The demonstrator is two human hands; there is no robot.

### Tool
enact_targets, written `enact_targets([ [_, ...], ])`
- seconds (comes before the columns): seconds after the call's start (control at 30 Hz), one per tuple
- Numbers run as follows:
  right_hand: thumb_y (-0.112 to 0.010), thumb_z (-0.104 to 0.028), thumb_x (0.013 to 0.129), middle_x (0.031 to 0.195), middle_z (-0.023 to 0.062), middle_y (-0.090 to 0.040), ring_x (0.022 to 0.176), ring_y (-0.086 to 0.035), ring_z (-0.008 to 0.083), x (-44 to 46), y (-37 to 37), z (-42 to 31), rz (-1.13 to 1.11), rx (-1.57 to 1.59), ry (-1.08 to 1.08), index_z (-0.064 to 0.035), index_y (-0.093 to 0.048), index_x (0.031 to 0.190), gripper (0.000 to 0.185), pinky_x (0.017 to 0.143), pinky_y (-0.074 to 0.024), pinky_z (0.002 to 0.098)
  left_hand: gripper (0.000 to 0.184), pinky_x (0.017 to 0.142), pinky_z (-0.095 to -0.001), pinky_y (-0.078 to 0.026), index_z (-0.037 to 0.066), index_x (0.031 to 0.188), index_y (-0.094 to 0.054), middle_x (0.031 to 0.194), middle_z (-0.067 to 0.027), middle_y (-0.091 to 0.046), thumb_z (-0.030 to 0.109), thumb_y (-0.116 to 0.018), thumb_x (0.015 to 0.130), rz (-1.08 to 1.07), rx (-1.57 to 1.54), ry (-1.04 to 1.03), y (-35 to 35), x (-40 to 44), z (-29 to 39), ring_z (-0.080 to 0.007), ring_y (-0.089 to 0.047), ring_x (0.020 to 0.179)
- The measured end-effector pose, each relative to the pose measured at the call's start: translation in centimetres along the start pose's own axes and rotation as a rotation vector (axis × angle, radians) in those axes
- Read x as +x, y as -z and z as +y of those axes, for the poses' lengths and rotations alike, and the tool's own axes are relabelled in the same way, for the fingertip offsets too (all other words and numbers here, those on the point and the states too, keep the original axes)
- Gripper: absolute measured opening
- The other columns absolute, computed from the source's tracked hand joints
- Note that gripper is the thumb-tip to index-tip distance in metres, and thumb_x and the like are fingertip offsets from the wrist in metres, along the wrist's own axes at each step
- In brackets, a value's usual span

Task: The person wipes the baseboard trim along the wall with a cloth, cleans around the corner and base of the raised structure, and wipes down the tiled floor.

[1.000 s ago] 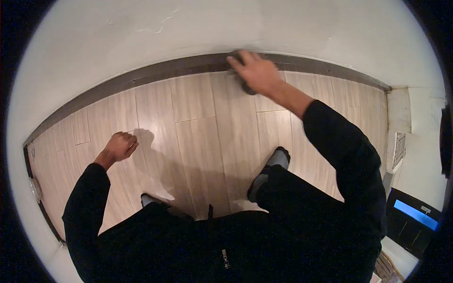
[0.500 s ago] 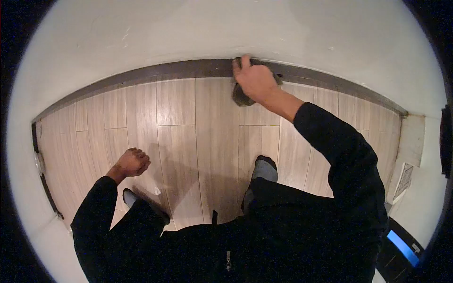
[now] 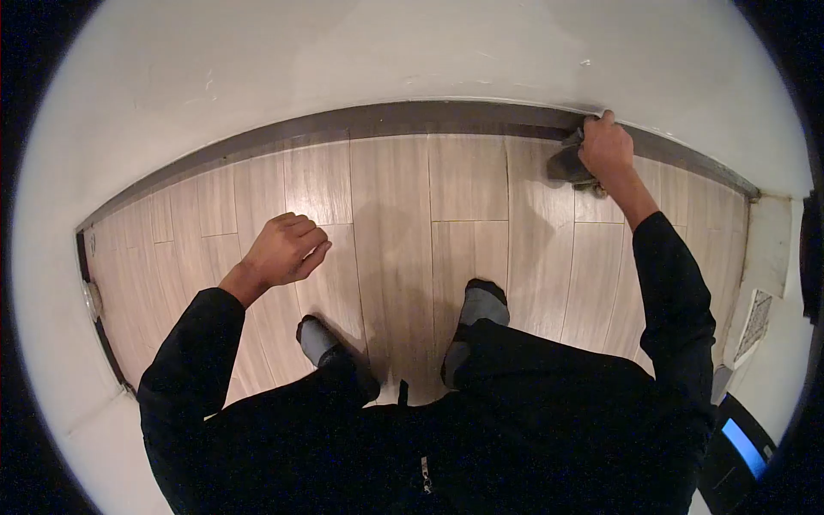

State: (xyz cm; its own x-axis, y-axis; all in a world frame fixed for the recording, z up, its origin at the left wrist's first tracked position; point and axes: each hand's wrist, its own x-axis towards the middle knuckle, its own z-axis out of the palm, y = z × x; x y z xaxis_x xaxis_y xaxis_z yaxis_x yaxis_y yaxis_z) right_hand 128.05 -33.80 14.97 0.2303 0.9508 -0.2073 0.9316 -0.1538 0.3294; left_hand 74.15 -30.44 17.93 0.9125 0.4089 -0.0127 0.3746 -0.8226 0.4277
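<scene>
A dark grey-brown cloth (image 3: 566,163) is bunched under my right hand (image 3: 608,146), which grips it against the dark baseboard (image 3: 403,117) on the right side. Part of the cloth hangs over the floor's edge, and my fingertips touch the top of the board where it meets the white wall (image 3: 360,51). My left hand (image 3: 287,251) hovers over the floor at the left, fingers loosely curled in, with nothing visible in it.
Wood-look floor planks (image 3: 390,206) run from the baseboard to my feet, which are in grey socks (image 3: 485,302). At the right wall are a white vent grille (image 3: 755,324) and, lower, a black device with a lit blue screen (image 3: 743,446).
My right hand has slid the cloth rightward along the baseboard. My left hand has moved up and to the right, and my left foot has shifted right.
</scene>
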Motion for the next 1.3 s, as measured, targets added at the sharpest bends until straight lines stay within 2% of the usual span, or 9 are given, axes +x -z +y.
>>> enact_targets([
  [0.17, -0.060, -0.015, 0.083, 0.112, 0.0246, -0.060, 0.084, -0.071, 0.0377, -1.7, 7.8, -5.9, 0.042, 0.100, 0.125, -0.0066, -0.065, 0.111, 0.029, 0.070, -0.0591, 0.0496, 0.014, 0.069, -0.0435, -0.051, 0.007, 0.078, -0.060, 0.071, -0.0086, -0.060, 0.018, -0.065, 0.085, -0.330, 0.123, -0.026, -2.6, -8.1, -2.9, -0.0295, -0.063, 0.072],
  [0.23, -0.061, -0.012, 0.081, 0.118, 0.0219, -0.058, 0.081, -0.070, 0.0373, -2.8, 9.4, -9.9, 0.083, 0.199, 0.275, -0.0147, -0.060, 0.124, 0.043, 0.067, -0.0590, 0.0465, 0.016, 0.076, -0.0443, -0.051, 0.007, 0.085, -0.062, 0.078, -0.0096, -0.063, 0.022, -0.063, 0.087, -0.516, 0.154, 0.035, -3.7, -10.8, -4.1, -0.0302, -0.065, 0.080],
  [0.3, -0.059, -0.010, 0.083, 0.122, 0.0204, -0.056, 0.074, -0.070, 0.0358, -2.8, 7.3, -12.5, 0.258, 0.256, 0.414, -0.0208, -0.055, 0.136, 0.055, 0.063, -0.0585, 0.0457, 0.020, 0.083, -0.0447, -0.051, 0.006, 0.095, -0.064, 0.089, -0.0114, -0.067, 0.025, -0.063, 0.088, -0.645, 0.147, 0.178, -4.7, -13.4, -5.1, -0.0307, -0.066, 0.090],
  [0.47, -0.057, -0.010, 0.085, 0.126, 0.0176, -0.053, 0.071, -0.070, 0.0339, -1.2, 2.1, -8.1, 0.241, 0.120, 0.340, -0.0276, -0.051, 0.142, 0.060, 0.060, -0.0586, 0.0433, 0.038, 0.090, -0.0478, -0.050, 0.007, 0.117, -0.063, 0.112, -0.0143, -0.068, 0.029, -0.065, 0.086, -0.890, 0.192, 0.396, -4.1, -14.9, -8.9, -0.0347, -0.063, 0.105],
  [0.67, -0.054, -0.012, 0.090, 0.128, 0.0201, -0.051, 0.077, -0.070, 0.0399, -2.4, -2.5, 2.1, 0.147, 0.002, 0.052, -0.0361, -0.043, 0.146, 0.062, 0.066, -0.0603, 0.0489, 0.029, 0.084, -0.0497, -0.050, 0.006, 0.104, -0.061, 0.098, -0.0162, -0.066, 0.027, -0.067, 0.086, -0.594, 0.173, 0.488, -2.7, -13.4, -12.5, -0.0371, -0.063, 0.097],
  [0.87, -0.058, -0.021, 0.091, 0.121, 0.0195, -0.065, 0.103, -0.067, 0.0375, -3.0, -4.5, 13.0, -0.318, -0.245, -0.321, -0.0117, -0.068, 0.120, 0.032, 0.087, -0.0558, 0.0476, 0.026, 0.084, -0.0484, -0.051, 0.004, 0.102, -0.062, 0.096, -0.0164, -0.067, 0.023, -0.069, 0.085, -0.533, 0.140, 0.449, -3.0, -13.9, -11.0, -0.0351, -0.065, 0.094],
  [1.07, -0.064, -0.023, 0.084, 0.112, 0.0215, -0.069, 0.110, -0.065, 0.0361, -4.6, 2.4, 3.0, -0.401, -0.115, -0.209, -0.0060, -0.074, 0.102, 0.026, 0.091, -0.0540, 0.0462, 0.027, 0.087, -0.0483, -0.052, 0.004, 0.102, -0.063, 0.097, -0.0165, -0.068, 0.025, -0.068, 0.086, -0.738, 0.135, 0.455, -4.9, -18.0, -8.5, -0.0346, -0.067, 0.097],
  [1.13, -0.065, -0.023, 0.083, 0.111, 0.0209, -0.069, 0.106, -0.065, 0.0389, -3.6, 5.6, -2.4, -0.456, -0.048, 0.011, -0.0093, -0.072, 0.109, 0.030, 0.091, -0.0536, 0.0481, 0.027, 0.088, -0.0485, -0.051, 0.003, 0.102, -0.063, 0.098, -0.0166, -0.068, 0.025, -0.068, 0.086, -0.825, 0.132, 0.449, -5.0, -18.7, -8.3, -0.0348, -0.067, 0.099],
  [1.3, -0.062, -0.017, 0.086, 0.124, 0.0190, -0.057, 0.098, -0.066, 0.0395, -3.7, 13.4, -14.9, -0.013, 0.228, 0.344, -0.0215, -0.055, 0.135, 0.050, 0.082, -0.0566, 0.0472, 0.027, 0.084, -0.0500, -0.050, 0.005, 0.099, -0.061, 0.095, -0.0159, -0.067, 0.028, -0.067, 0.087, -0.677, 0.163, 0.439, -4.7, -18.6, -9.3, -0.0362, -0.065, 0.096],
])
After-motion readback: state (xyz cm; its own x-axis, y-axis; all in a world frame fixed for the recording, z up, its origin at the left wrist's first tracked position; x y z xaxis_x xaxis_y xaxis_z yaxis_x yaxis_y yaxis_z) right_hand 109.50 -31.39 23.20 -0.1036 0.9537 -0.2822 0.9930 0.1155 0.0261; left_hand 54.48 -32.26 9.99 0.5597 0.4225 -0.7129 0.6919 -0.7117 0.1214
